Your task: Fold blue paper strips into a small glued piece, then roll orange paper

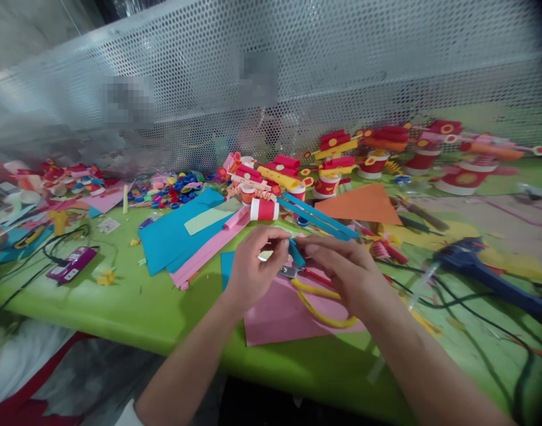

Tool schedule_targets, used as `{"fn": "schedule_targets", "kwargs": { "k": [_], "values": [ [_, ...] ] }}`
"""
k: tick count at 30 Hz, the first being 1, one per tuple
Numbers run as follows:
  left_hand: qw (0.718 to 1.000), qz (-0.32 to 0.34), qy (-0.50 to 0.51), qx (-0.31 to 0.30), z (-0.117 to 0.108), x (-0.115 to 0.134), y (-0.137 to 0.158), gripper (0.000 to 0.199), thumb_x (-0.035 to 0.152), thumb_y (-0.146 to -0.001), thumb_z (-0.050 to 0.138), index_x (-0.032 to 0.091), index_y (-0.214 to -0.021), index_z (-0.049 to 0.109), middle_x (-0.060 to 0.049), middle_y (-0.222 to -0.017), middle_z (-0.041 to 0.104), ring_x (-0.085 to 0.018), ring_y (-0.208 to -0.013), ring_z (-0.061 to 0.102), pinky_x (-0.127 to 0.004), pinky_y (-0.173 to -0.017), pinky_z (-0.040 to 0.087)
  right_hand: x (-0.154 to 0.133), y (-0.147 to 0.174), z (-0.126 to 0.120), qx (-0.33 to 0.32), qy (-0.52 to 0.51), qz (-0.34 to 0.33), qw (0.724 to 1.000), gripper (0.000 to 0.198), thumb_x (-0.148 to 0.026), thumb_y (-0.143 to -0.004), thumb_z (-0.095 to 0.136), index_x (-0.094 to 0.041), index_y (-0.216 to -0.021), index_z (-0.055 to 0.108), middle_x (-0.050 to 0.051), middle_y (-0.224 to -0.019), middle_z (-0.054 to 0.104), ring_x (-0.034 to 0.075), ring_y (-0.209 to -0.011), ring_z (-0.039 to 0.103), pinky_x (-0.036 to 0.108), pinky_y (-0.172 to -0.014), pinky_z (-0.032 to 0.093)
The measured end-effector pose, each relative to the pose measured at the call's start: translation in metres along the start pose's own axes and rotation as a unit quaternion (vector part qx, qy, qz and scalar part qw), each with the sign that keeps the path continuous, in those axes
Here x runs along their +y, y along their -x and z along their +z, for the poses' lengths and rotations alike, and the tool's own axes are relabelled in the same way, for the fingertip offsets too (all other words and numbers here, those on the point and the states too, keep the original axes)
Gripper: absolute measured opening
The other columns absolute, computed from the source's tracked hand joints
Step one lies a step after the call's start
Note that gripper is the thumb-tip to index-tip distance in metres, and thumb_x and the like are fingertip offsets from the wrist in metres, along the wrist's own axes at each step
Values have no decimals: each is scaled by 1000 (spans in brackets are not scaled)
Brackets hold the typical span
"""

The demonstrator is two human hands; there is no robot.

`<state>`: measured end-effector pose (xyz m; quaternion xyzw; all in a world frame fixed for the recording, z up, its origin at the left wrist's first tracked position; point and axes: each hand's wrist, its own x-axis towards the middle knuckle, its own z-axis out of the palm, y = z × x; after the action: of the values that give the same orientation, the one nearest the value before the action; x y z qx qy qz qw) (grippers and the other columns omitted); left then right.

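Bare forearms (189, 358) reached over the green counter (164, 319). The left hand (255, 263) had its fingers drawn into a pinch on a small blue piece (297, 254), held above yellow-handled scissors (333, 322) and pink paper (268, 325). The right hand (351, 269), fingers nearly closed, gripped the piece's other side; farther right lay a blue glue gun (493, 276).
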<state>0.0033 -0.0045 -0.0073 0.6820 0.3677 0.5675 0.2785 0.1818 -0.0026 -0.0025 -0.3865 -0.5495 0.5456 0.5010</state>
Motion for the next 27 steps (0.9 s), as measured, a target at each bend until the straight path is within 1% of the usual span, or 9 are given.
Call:
{"fn": "schedule_targets", "kwargs": {
  "k": [1,3,5,6,10,14,19,25,27],
  "values": [
    [1000,5,-8,-3,0,0,1,11,23,-96,61,20,-104,68,-5,-97,68,-14,-85,67,-25,-77,56,-1,0,0,1,-3,8,1000,20,-42,-84,77,-25,-91,84,4,-78,76,19,-76,68,30,-66,54],
    [1000,9,-17,-7,2,-1,2,11,21,-95,62,20,-104,67,-5,-99,70,-15,-89,68,-25,-80,56,-5,1,1,3,11,15,1000,22,-44,-78,83,-23,-86,84,4,-78,76,20,-75,68,30,-67,55],
    [1000,7,-14,-1,4,-3,4,14,20,-93,64,21,-108,65,-4,-98,70,-14,-87,68,-25,-79,57,-8,1,3,15,35,14,999,22,-40,-70,90,-24,-83,84,4,-80,77,19,-74,68,29,-67,54],
    [1000,4,-9,6,5,-4,4,17,20,-93,65,22,-110,64,-4,-97,70,-13,-86,68,-24,-78,57,-9,0,4,21,42,11,999,22,-40,-68,91,-24,-82,84,3,-80,78,19,-74,68,29,-67,54],
    [1000,-1,13,24,6,-2,6,24,23,-93,66,22,-116,60,-3,-96,69,-13,-85,69,-23,-74,57,-7,-1,3,27,66,-21,997,20,-43,-75,85,-25,-85,84,3,-78,77,18,-71,66,30,-67,54],
    [1000,1,16,19,4,4,5,22,23,-89,72,20,-109,64,-5,-99,71,-14,-87,70,-25,-77,60,-3,-4,0,37,99,-59,993,18,-43,-80,81,-27,-88,85,1,-76,76,17,-69,63,29,-65,52],
    [999,4,27,29,4,7,3,13,25,-88,74,19,-99,71,-5,-94,73,-15,-82,72,-27,-75,62,-3,-4,1,34,93,-86,991,13,-41,-81,81,-29,-87,84,0,-76,76,16,-70,63,29,-66,51],
    [998,42,23,40,2,2,2,14,23,-86,76,21,-100,76,-5,-96,77,-16,-87,73,-27,-77,62,-3,-4,1,50,99,-89,990,13,-41,-80,82,-29,-85,84,0,-74,75,17,-69,63,29,-64,51],
    [998,44,27,38,2,1,2,13,23,-87,76,22,-100,77,-6,-97,77,-17,-88,73,-28,-76,62,-4,-4,2,53,102,-88,989,13,-41,-79,82,-29,-84,84,0,-75,76,18,-69,64,30,-64,52]
  ]
}}
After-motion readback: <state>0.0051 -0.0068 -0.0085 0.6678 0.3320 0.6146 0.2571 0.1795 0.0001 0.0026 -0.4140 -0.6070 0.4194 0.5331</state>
